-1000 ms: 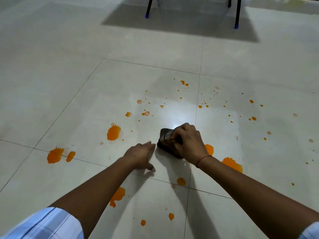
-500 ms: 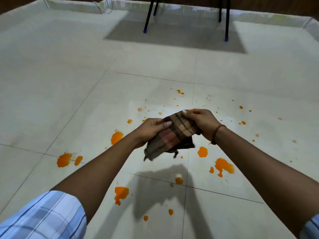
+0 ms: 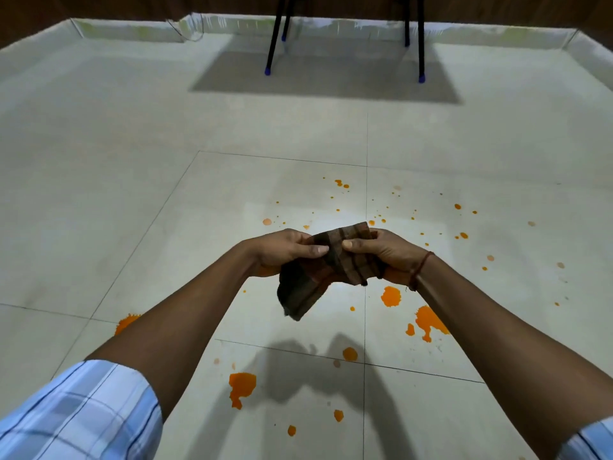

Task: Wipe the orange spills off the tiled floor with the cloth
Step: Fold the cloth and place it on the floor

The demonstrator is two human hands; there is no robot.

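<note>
A dark checked cloth (image 3: pixel 318 277) hangs in the air above the pale tiled floor (image 3: pixel 132 200), held between both hands. My left hand (image 3: pixel 282 250) pinches its left side with thumb on top. My right hand (image 3: pixel 381 249) pinches the right side, a red thread round the wrist. Orange spills lie below: a big blot (image 3: pixel 431 322) at the right, a round one (image 3: pixel 391 296) beside it, another blot (image 3: pixel 241 388) near the bottom, one (image 3: pixel 127 322) partly hidden by my left forearm. Small orange drops (image 3: pixel 341 184) scatter farther out.
Black chair legs with blue feet (image 3: pixel 272 51) stand at the far side, with a shadow under them. A low white skirting (image 3: pixel 132 29) and a dark wall bound the floor at the back. Checked blue sleeves (image 3: pixel 83 413) show at the bottom corners.
The cloth has been lifted off the floor by my right hand. My left hand came up from the tile and took hold of it; both hands have since drawn closer together.
</note>
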